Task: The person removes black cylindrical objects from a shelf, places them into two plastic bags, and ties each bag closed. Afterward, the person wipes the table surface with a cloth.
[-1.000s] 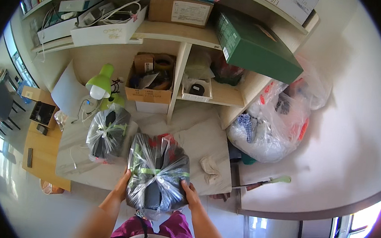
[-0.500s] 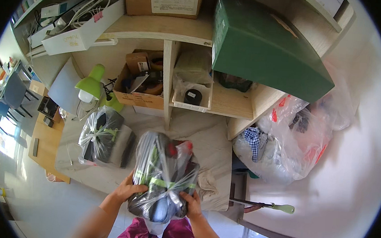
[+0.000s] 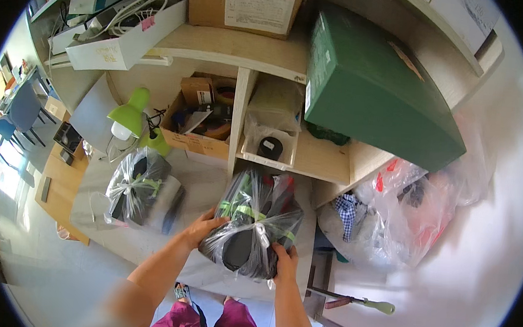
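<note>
A tied clear plastic bag (image 3: 250,227) is packed with dark folded cloth-like items and bright green bands. It is over the desk top; whether its underside touches the surface cannot be seen. My left hand (image 3: 202,228) grips its left side, thumb on top of the plastic. On the near right, my right hand (image 3: 284,262) holds the bag by its edge. A second tied clear bag (image 3: 137,187) with similar dark contents sits on the desk to the left, with a grey and dark folded bundle (image 3: 169,202) beside it.
Behind the marble-patterned desk (image 3: 203,276) stand a green lamp (image 3: 131,113), an open cardboard box (image 3: 198,143) and a white basket (image 3: 268,161). A large green box (image 3: 384,87) juts out overhead. At right lie bulging plastic bags (image 3: 404,218) and a green-handled tool (image 3: 373,304).
Both hands have carried the bag forward and to the right, farther over the desk. My view has shifted slightly. The second bag stays in place.
</note>
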`<state>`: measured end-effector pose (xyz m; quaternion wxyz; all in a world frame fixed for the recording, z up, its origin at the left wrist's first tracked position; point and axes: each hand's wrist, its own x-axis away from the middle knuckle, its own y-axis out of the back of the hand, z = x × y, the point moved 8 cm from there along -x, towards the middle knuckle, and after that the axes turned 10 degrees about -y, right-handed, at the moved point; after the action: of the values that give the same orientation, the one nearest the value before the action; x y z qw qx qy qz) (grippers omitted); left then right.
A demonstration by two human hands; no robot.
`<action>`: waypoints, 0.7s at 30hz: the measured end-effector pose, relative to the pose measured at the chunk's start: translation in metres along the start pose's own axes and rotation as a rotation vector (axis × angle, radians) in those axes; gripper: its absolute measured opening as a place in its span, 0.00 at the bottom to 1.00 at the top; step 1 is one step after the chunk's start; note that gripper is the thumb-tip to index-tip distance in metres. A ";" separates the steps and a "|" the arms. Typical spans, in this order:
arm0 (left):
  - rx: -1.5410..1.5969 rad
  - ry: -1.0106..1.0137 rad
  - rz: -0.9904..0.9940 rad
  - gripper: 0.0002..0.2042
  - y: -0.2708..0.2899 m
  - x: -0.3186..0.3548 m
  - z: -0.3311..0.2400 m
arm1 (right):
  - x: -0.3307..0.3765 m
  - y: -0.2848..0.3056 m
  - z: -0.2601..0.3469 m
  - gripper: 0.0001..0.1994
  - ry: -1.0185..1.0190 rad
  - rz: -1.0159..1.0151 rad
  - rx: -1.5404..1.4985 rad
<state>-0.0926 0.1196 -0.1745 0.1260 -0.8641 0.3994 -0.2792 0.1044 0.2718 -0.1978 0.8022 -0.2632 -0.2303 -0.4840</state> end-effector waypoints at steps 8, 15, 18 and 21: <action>-0.007 0.011 -0.096 0.38 0.015 0.012 0.024 | 0.019 -0.004 0.016 0.20 -0.057 -0.078 -0.025; -0.084 -0.096 -0.078 0.38 0.028 0.064 0.030 | 0.041 0.001 -0.018 0.17 -0.033 -0.016 0.069; -0.923 -0.304 -0.193 0.39 0.037 0.079 -0.047 | 0.031 0.009 -0.022 0.20 -0.100 -0.030 0.054; -1.522 -0.942 -0.624 0.30 0.070 0.108 -0.152 | 0.041 0.018 -0.019 0.24 0.021 -0.135 0.160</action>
<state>-0.1679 -0.0068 -0.0408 -0.4035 -0.8058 0.1331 0.4126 0.1400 0.2397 -0.1903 0.7885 -0.1773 -0.2770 -0.5196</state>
